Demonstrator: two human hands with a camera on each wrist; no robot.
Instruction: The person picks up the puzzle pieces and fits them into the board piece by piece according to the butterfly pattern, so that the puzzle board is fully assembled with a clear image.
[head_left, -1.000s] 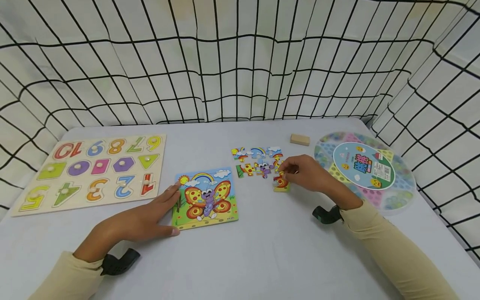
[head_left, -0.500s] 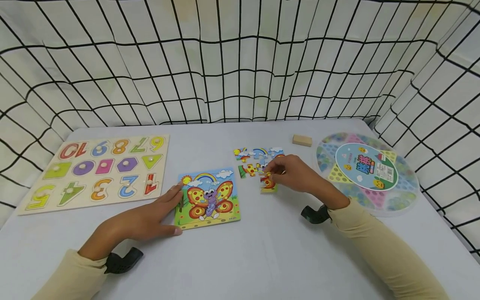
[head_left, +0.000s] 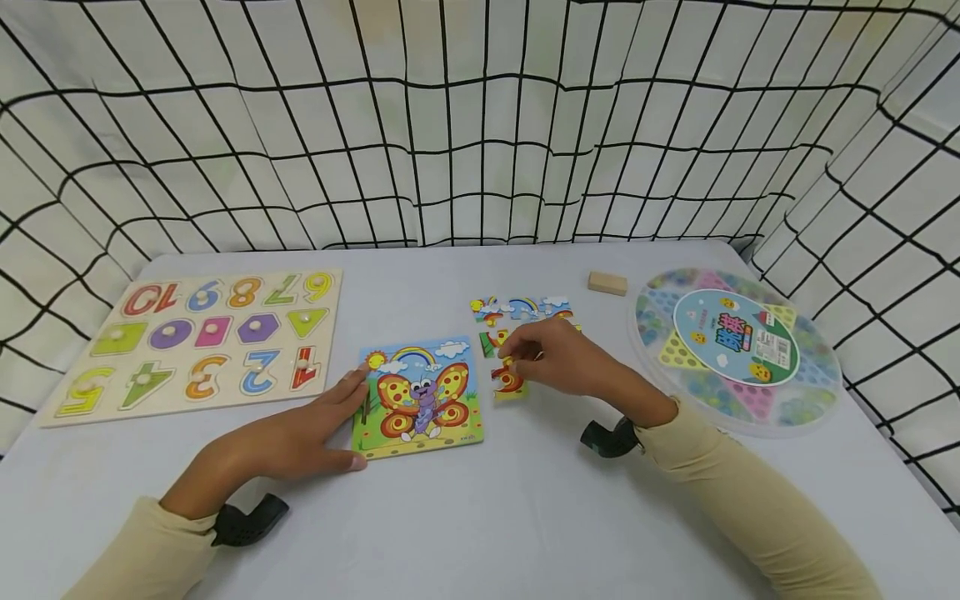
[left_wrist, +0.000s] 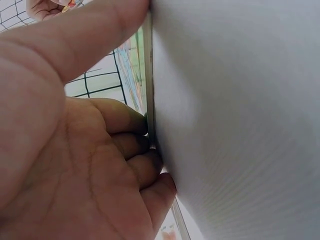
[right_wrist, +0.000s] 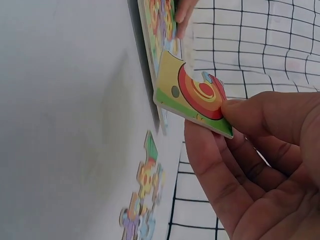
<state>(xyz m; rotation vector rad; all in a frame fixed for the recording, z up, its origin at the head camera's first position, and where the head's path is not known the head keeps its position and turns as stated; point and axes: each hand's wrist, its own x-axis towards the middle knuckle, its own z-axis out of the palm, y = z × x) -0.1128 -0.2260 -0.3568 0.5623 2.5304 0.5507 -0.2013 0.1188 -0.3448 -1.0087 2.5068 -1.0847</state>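
Observation:
In the head view a square butterfly puzzle board [head_left: 438, 379] lies on the white table. My left hand [head_left: 288, 442] rests at its left side, fingers stretched along the edge and thumb by the near corner. The left wrist view shows those fingertips against the board's edge. Between thumb and fingers, my right hand [head_left: 570, 358] pinches a jigsaw piece [right_wrist: 192, 95] with a red and orange swirl on yellow and green. That piece is held just right of the board, above the table. Other loose jigsaw pieces [head_left: 521, 308] lie beyond it, partly hidden by the right hand.
A wooden number and shape puzzle board [head_left: 247, 400] lies at the left. A small wooden block [head_left: 607, 283] sits at the back, left of a round clear game board with a blue label [head_left: 697, 333]. Black netting [head_left: 450, 154] surrounds the table's back and sides.
My right hand has moved left, carrying the swirl piece from the right side of the loose pieces toward the butterfly board. The left hand stays at the board's edge.

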